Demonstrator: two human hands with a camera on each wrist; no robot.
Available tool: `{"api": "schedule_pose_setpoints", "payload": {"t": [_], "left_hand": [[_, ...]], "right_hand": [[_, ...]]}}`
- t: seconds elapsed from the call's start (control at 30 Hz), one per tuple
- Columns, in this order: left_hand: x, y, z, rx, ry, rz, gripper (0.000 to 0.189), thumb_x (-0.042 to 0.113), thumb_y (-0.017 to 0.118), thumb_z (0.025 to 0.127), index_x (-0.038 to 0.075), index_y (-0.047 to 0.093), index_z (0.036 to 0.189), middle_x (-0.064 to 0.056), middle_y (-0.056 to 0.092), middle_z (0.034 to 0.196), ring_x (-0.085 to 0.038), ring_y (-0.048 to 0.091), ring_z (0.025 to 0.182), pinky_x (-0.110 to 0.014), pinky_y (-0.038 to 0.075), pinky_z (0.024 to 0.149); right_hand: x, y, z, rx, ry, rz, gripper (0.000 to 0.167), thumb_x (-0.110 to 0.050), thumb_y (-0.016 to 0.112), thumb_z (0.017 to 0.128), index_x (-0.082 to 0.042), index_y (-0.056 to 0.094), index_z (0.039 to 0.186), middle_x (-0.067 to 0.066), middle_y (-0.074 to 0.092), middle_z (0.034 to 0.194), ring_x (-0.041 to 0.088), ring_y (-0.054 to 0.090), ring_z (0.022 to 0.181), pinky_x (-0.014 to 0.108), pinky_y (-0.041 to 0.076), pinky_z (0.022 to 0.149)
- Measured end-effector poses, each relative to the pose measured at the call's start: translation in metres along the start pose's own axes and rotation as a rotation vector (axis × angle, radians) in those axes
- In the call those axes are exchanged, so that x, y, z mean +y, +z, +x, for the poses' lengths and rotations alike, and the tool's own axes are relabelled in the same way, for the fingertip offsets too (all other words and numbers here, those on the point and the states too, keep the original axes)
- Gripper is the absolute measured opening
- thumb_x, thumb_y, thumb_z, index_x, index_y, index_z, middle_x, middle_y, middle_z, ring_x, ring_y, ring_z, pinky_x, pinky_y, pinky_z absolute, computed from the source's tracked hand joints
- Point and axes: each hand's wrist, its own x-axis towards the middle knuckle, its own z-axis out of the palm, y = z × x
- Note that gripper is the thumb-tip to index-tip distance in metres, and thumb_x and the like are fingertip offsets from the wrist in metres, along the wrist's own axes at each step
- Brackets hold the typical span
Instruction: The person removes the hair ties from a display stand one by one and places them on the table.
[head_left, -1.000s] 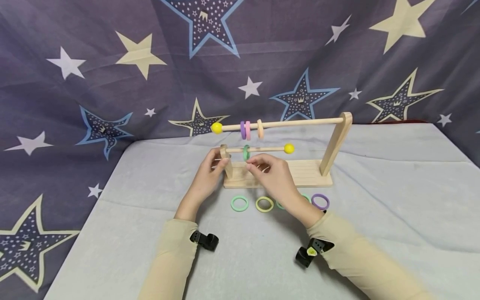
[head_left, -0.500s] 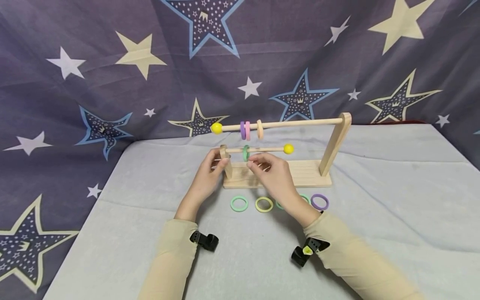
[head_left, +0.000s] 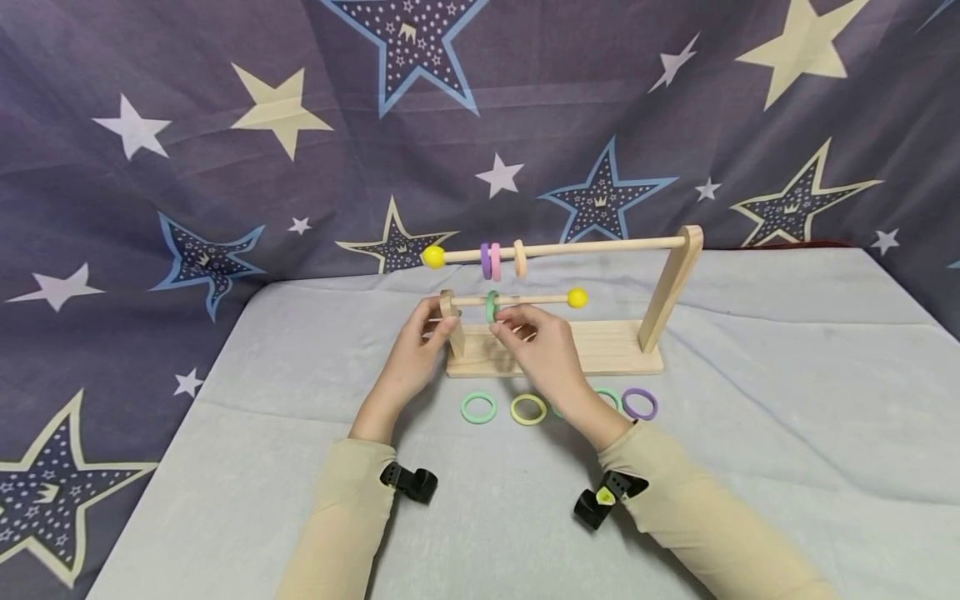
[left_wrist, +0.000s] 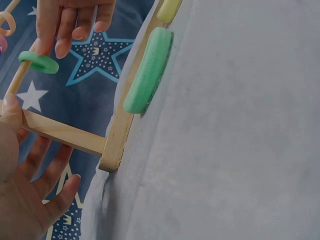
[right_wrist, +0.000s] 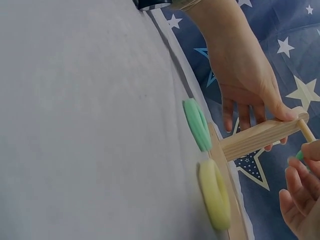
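- One table, covered in creased pale grey cloth, spreads before you; its far edge meets a dark curtain printed with cream, white and blue-edged stars.
- You have the wooden stand towards that far edge, its long base running left to right, roughly parallel with it.
- Its lower rod points right from the left post, ending in a yellow bead; the upper rod points left from the right post.
- The green ring encircles the lower rod, nearer the left post than the bead, upright, its hole facing along the rod.
- Your right hand pinches that ring's lower edge between thumb and forefinger.
- Your left hand grips the left post near its top, thumb on one side, fingers on the other.
- Purple, pink and peach rings hang around the upper rod.
- Between your sleeves and the base's near edge, more rings lie flat in a row: green, yellow, two greens partly hidden by your right wrist, and purple.
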Motion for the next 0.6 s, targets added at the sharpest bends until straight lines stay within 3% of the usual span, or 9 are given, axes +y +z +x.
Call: {"api": "schedule_pose_setpoints", "payload": {"t": [0.6], "left_hand": [[-0.0025, 0.0002, 0.0011, -0.005, 0.002, -0.001, 0.040, 0.028, 0.050, 0.104, 0.007, 0.049, 0.138, -0.015, 0.058, 0.126, -0.031, 0.055, 0.116, -0.044, 0.042, 0.094]], "right_hand": [[-0.0015, 0.0082, 0.0021, -0.012, 0.010, 0.010, 0.011, -0.011, 0.075, 0.089, -0.003, 0.075, 0.097, 0.005, 0.073, 0.085, 0.017, 0.064, 0.072, 0.029, 0.053, 0.071]]}}
